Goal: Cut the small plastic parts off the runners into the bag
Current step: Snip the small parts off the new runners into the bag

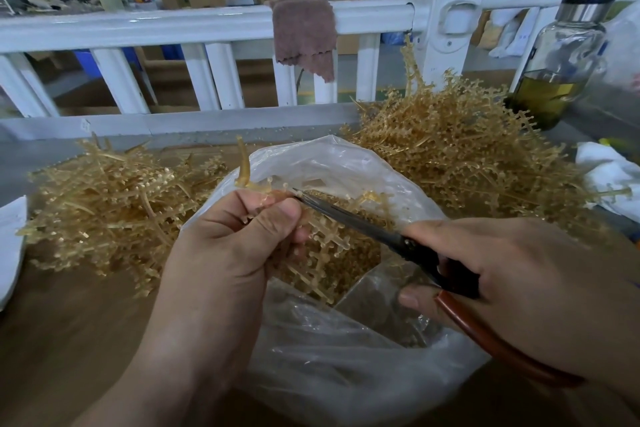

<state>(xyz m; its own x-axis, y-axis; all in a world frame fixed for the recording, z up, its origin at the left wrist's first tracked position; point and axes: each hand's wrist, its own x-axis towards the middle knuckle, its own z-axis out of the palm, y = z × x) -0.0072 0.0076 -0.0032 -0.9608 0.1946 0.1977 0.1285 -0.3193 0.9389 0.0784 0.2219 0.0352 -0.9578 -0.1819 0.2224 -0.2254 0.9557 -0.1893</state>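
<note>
My left hand (228,243) grips an amber plastic runner (322,253) over the open mouth of a clear plastic bag (332,367). Small parts still sit on the runner's branches. My right hand (519,281) holds scissors (377,229) with dark blades and red-brown handles. The blade tips touch the runner just beside my left thumb. Loose amber parts (356,253) lie heaped inside the bag.
A pile of amber runners (104,204) lies on the brown table at the left; a bigger pile (467,149) rises at the back right. A glass bottle (557,59) with yellow liquid stands far right. A white railing (173,28) with a cloth (304,35) runs behind.
</note>
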